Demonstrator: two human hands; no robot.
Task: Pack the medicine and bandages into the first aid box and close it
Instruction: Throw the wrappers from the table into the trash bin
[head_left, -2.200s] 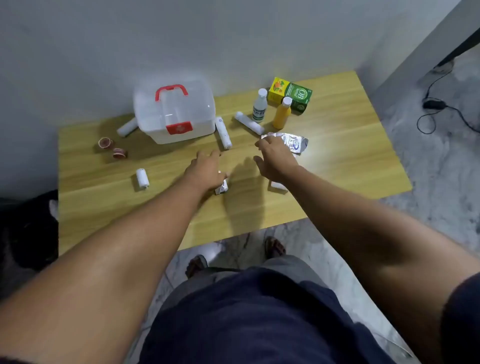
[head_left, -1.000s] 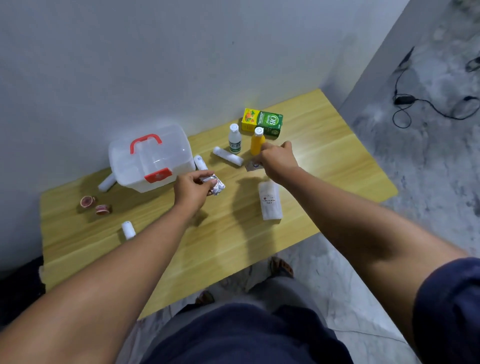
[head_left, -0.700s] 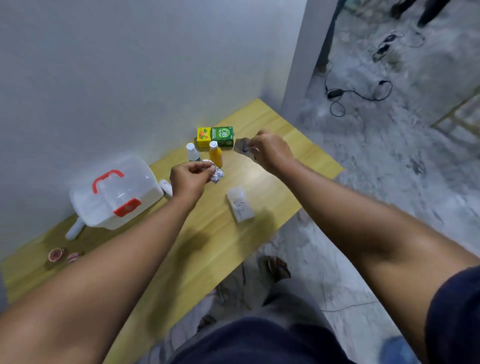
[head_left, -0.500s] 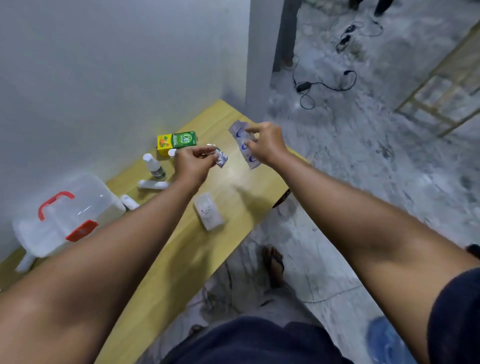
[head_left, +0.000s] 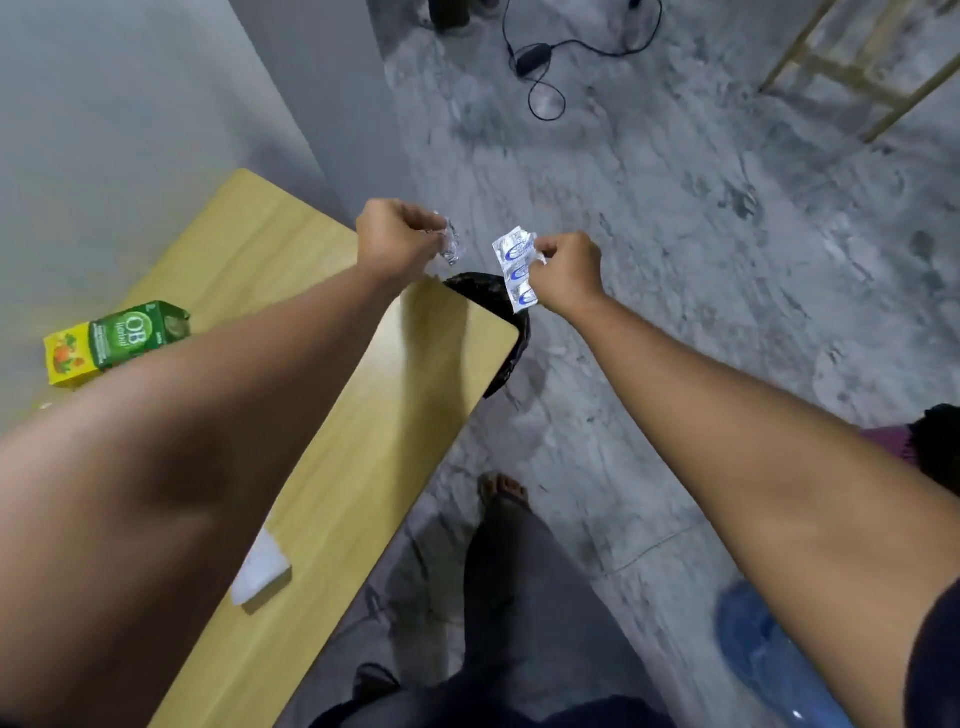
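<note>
My left hand (head_left: 397, 239) pinches a small crumpled silver foil wrapper (head_left: 451, 244). In my right hand (head_left: 563, 270) hangs a silver blister strip (head_left: 515, 267) with blue print. Both hands are held past the table's right end, above a black bag (head_left: 493, 291) that hangs by the table corner. A green and yellow medicine carton (head_left: 117, 340) lies on the wooden table (head_left: 363, 415) at the left. A white packet (head_left: 262, 569) lies near the front edge, partly behind my left forearm. The first aid box is out of view.
Grey stone floor fills the right side, with a black cable and adapter (head_left: 537, 57) at the top. A wooden frame (head_left: 857, 67) stands at the top right. My foot (head_left: 501, 491) is beside the table. A blue object (head_left: 763, 654) lies on the floor at the lower right.
My view swung right, away from the first aid box. Both hands lifted their foil pieces off the table and carried them right, past the table's end, over the black bag.
</note>
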